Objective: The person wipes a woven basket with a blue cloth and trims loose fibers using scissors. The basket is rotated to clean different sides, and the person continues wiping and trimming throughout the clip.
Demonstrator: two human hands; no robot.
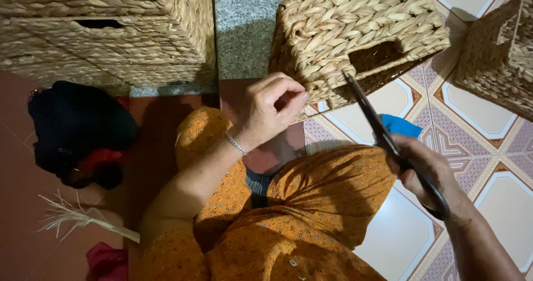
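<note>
From the head view, the left hand (272,110) pinches the lower edge of a woven basket (355,34) tilted on the tiled floor (488,120). The right hand (427,173) grips black scissors (383,134), blades nearly closed, tips touching the basket below its handle slot.

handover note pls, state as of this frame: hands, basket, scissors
Left hand: fingers pinched at the lower edge of the woven basket, steadying it; what they grip is too small to tell.
Right hand: holds dark scissors, tips up near the basket's handle slot.
The basket sits tipped on the tiled floor, in front of the lap in orange cloth.
Done: cannot tell from this view.
Left: any trimming at the edge, judging by the scissors' aim.
</note>
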